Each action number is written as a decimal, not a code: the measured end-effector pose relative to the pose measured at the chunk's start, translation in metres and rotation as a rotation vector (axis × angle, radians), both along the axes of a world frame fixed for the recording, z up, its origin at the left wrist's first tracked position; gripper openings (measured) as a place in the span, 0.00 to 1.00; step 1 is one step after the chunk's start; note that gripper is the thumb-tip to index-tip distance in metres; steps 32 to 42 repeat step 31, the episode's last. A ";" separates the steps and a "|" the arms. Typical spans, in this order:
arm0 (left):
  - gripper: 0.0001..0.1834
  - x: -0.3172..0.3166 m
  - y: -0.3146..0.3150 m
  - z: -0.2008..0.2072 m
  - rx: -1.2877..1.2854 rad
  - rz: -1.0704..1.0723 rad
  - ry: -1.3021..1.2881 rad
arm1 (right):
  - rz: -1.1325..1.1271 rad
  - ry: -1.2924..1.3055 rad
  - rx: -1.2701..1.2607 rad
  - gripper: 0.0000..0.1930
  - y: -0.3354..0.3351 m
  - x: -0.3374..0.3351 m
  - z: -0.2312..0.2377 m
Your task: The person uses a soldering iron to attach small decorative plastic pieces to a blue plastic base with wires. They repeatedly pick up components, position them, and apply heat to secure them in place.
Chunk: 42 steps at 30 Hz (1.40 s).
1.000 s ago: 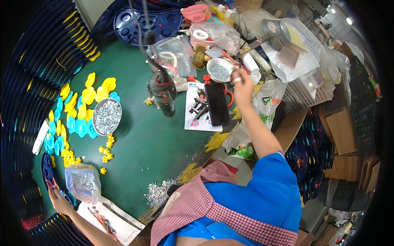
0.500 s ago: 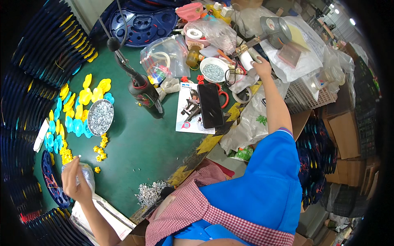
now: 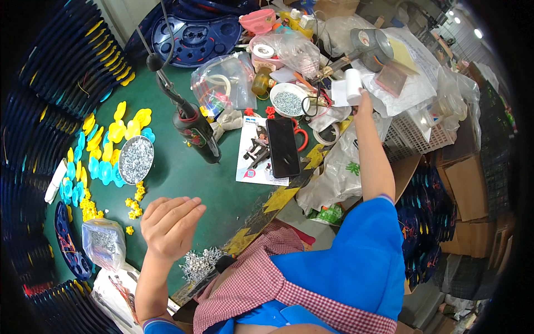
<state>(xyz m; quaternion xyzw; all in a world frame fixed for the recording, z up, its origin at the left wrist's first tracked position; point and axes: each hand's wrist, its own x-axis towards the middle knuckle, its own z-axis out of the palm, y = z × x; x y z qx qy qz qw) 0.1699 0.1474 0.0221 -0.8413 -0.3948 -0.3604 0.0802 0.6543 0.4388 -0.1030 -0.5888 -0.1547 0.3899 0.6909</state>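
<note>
My right hand (image 3: pixel 364 106) grips a white roll (image 3: pixel 353 86), perhaps paper or tape, with a loose strip at its left side. It is at the far right of the bench, beside a black cable. My left hand (image 3: pixel 172 227) hovers over the near part of the green bench (image 3: pixel 183 192), palm down, fingers stretched out side by side. Nothing shows in it; its thumb is hidden. Below it lies a pile of small silvery screws (image 3: pixel 201 264). A clear bag of metal pieces (image 3: pixel 104 243) stands to its left.
An electric screwdriver (image 3: pixel 197 131) hangs over the middle. Around it are a bowl of screws (image 3: pixel 136 160), yellow and blue plastic parts (image 3: pixel 115 132), a black phone (image 3: pixel 283 147), red-handled scissors (image 3: pixel 301 139) and a white bowl (image 3: pixel 290 100). Stacked dark-blue panels (image 3: pixel 55 83) line the left.
My left hand has moved right, from the clear bag to above the screw pile. The white roll in my right hand has been lifted and turned upright, its loose strip now showing.
</note>
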 end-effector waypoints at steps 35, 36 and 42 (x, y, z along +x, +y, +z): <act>0.29 0.069 -0.004 0.006 -1.071 -0.156 -1.717 | 0.172 -0.259 -0.121 0.40 0.030 -0.024 0.003; 0.29 0.069 -0.004 0.006 -1.071 -0.156 -1.717 | 0.172 -0.259 -0.121 0.40 0.030 -0.024 0.003; 0.29 0.069 -0.004 0.006 -1.071 -0.156 -1.717 | 0.172 -0.259 -0.121 0.40 0.030 -0.024 0.003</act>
